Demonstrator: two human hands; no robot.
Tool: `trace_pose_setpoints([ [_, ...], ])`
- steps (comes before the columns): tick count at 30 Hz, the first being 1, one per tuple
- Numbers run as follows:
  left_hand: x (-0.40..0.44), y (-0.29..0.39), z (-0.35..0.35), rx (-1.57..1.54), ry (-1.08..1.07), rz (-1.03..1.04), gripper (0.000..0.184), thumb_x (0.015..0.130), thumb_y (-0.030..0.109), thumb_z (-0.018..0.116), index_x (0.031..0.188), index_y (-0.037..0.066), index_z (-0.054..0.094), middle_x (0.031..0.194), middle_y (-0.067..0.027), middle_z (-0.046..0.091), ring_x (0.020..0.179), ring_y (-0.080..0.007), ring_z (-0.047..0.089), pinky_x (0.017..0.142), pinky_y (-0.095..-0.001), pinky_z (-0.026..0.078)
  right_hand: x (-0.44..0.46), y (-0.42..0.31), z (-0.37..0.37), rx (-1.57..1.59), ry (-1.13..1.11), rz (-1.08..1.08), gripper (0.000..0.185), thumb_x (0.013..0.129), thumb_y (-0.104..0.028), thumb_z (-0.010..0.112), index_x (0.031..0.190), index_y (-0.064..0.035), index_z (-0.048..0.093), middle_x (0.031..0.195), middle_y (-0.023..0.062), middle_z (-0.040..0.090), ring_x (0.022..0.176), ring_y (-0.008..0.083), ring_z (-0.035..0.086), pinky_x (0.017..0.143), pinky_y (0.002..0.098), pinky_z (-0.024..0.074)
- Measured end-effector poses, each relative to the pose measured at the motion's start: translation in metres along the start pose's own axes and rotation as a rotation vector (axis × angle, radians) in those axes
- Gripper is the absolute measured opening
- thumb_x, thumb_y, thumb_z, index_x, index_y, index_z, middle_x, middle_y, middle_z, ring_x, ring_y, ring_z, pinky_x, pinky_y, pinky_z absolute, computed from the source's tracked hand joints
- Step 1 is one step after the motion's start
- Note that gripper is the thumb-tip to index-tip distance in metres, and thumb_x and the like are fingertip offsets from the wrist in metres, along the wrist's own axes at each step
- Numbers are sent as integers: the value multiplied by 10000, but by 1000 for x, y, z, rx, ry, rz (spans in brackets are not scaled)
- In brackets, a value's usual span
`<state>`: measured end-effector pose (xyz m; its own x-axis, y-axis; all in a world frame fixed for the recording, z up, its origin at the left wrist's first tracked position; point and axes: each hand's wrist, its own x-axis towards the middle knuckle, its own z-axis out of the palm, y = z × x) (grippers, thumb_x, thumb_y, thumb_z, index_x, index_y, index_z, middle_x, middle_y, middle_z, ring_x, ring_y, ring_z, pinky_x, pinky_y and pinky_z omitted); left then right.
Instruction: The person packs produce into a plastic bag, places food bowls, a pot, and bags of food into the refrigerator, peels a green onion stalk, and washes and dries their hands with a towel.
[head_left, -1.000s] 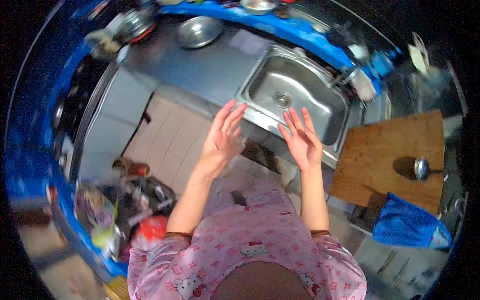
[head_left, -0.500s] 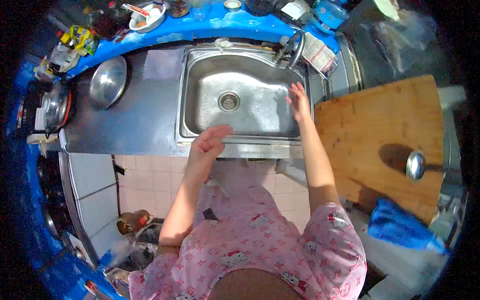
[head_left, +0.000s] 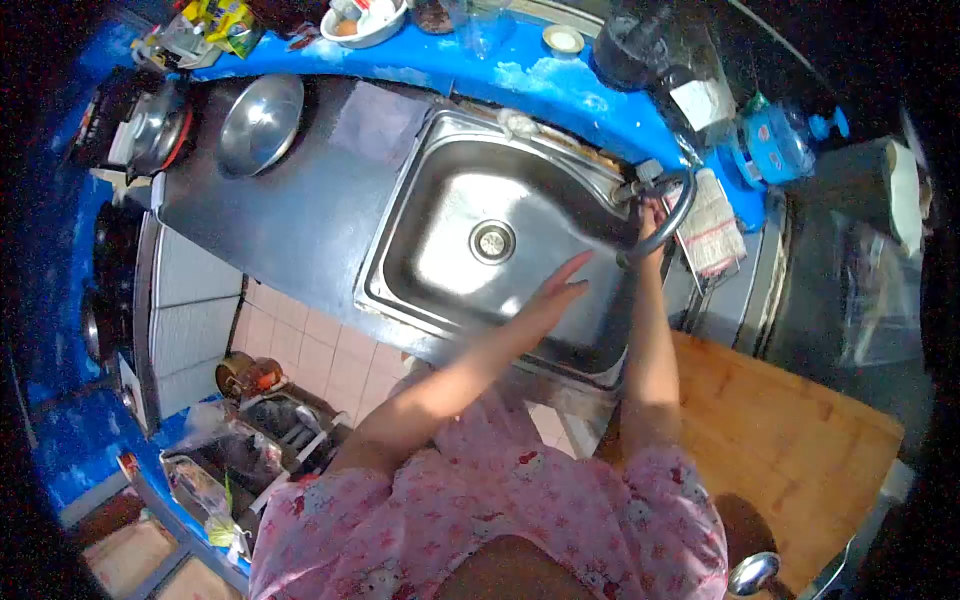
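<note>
My right hand (head_left: 650, 222) is up at the faucet (head_left: 680, 212) in the sink's far right corner, partly hidden behind the curved metal spout. Its fingers are bent in against the faucet handle. Over the right half of the steel sink (head_left: 455, 262) hangs my left hand (head_left: 560, 292), fingers stretched out and holding nothing. A round drain (head_left: 492, 242) shows in the bottom of the basin.
A metal bowl (head_left: 262, 125) and a greyish cloth (head_left: 375, 122) lie on the counter left of the sink. Right of it is a wooden board (head_left: 790, 440) with a shiny ladle-like piece (head_left: 753, 573). A folded towel (head_left: 712, 225) hangs beside the faucet.
My right hand has reached forward from above the basin's right edge to the faucet. My left hand has moved right, over the sink, and its fingers have straightened. The view has turned.
</note>
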<state>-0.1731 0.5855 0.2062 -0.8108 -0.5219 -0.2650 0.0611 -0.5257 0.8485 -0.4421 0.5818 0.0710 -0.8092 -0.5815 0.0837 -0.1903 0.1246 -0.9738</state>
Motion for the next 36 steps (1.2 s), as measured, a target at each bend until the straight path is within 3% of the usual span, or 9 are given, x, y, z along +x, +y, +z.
trace_pose_setpoints([
  [4, 73, -57, 17, 104, 129, 111, 474, 902, 206, 405, 1346, 75, 301, 1427, -82, 234, 1291, -255, 252, 1065, -365, 141, -82, -34, 16, 332, -107, 129, 402, 903, -314, 430, 1235, -89, 469, 1244, 80, 459, 1150, 206, 419, 988, 342, 291],
  [6, 97, -53, 11, 906, 49, 132, 456, 910, 199, 363, 1338, 54, 306, 1416, -116, 248, 1287, -283, 260, 1068, -366, 146, -131, -81, 35, 701, -206, 369, 504, 907, -350, 404, 1324, -81, 321, 1336, 54, 361, 1213, 194, 352, 1009, 330, 266],
  [8, 128, -118, 4, 532, 357, 264, 427, 907, 166, 300, 1310, 35, 350, 1392, -166, 277, 1283, -303, 263, 1066, -361, 174, -152, -110, 43, 807, -288, 461, 527, 920, -364, 348, 1387, -161, 213, 1418, 12, 258, 1260, 189, 297, 1026, 332, 242],
  [13, 77, -86, 43, 1158, 346, 197, 421, 908, 143, 269, 1304, 27, 353, 1386, -164, 286, 1279, -278, 278, 1057, -346, 203, -132, -85, 37, 779, -322, 736, 454, 920, -360, 354, 1321, -153, 305, 1319, -1, 359, 1176, 179, 367, 979, 318, 295],
  [24, 101, -68, 8, 1104, 262, 220, 454, 869, 316, 383, 1226, 38, 425, 1215, -185, 452, 1151, -331, 397, 968, -438, 294, -128, -3, 53, 1708, -274, 967, 331, 901, -305, 406, 1146, -91, 463, 1069, 43, 526, 943, 159, 520, 851, 308, 415],
  [27, 119, -56, -24, 1461, 177, 43, 388, 817, 363, 497, 1096, 101, 562, 1122, -145, 545, 1004, -252, 530, 919, -473, 349, -142, -96, 25, 1089, -374, 693, 328, 891, -292, 446, 1107, -47, 476, 1021, 67, 553, 907, 193, 545, 844, 327, 426],
  [29, 112, 1, -16, 416, 211, -626, 439, 862, 382, 441, 1092, 21, 545, 959, -148, 616, 876, -242, 590, 833, -396, 435, -144, -137, 27, 931, -296, 694, 312, 886, -290, 456, 1083, -50, 487, 985, 56, 567, 881, 184, 551, 807, 330, 445],
  [32, 89, -9, -10, -288, -186, -393, 499, 848, 450, 456, 1004, -6, 585, 812, -113, 635, 752, -207, 599, 704, -324, 471, -135, -86, 38, 840, -216, 789, 320, 885, -309, 452, 1073, -55, 504, 975, 66, 574, 846, 181, 559, 702, 329, 459],
  [36, 123, -77, -49, -102, -140, -421, 331, 854, 322, 498, 941, 18, 596, 875, -114, 608, 792, -213, 576, 724, -344, 448, -114, -27, 64, 93, -39, 872, 296, 886, -300, 452, 1024, -55, 542, 914, 64, 593, 740, 176, 577, 542, 313, 468],
])
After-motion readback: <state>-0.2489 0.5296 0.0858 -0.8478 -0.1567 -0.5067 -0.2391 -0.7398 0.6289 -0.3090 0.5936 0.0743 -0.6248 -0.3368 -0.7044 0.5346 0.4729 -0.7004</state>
